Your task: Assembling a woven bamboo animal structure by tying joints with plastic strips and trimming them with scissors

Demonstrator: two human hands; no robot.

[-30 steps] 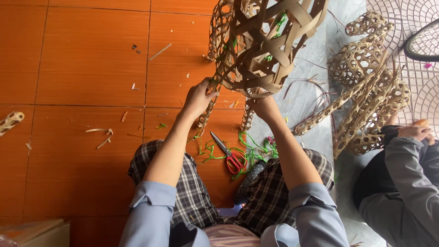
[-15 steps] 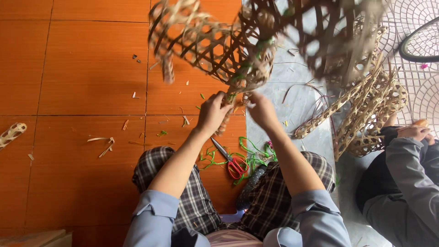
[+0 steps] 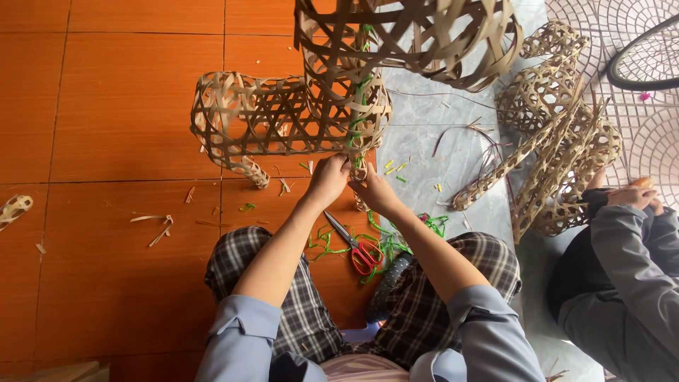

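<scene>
While both hands are raised above the knees, a woven bamboo frame [image 3: 297, 117] of open lattice is held over the orange floor tiles [image 3: 106, 106], its lower edge meeting the fingers. The left hand [image 3: 329, 180] is closed around a bottom strip of the frame, fingers curled together on it. The right hand [image 3: 373, 189] is pressed just beside the left, its fingertips pinched on the same lower edge, where a green tie [image 3: 361, 106] runs up through the weave. Below the hands, red-handled scissors [image 3: 357, 247] are seen lying on the tiles among loose green strips [image 3: 396, 244], between the checked trouser legs. Further woven pieces [image 3: 559, 141] are heaped to the right on the grey stone strip [image 3: 438, 141]. At the far right edge, another person's sleeve [image 3: 629, 247] and hand [image 3: 633, 194] are visible, well apart from the frame.
</scene>
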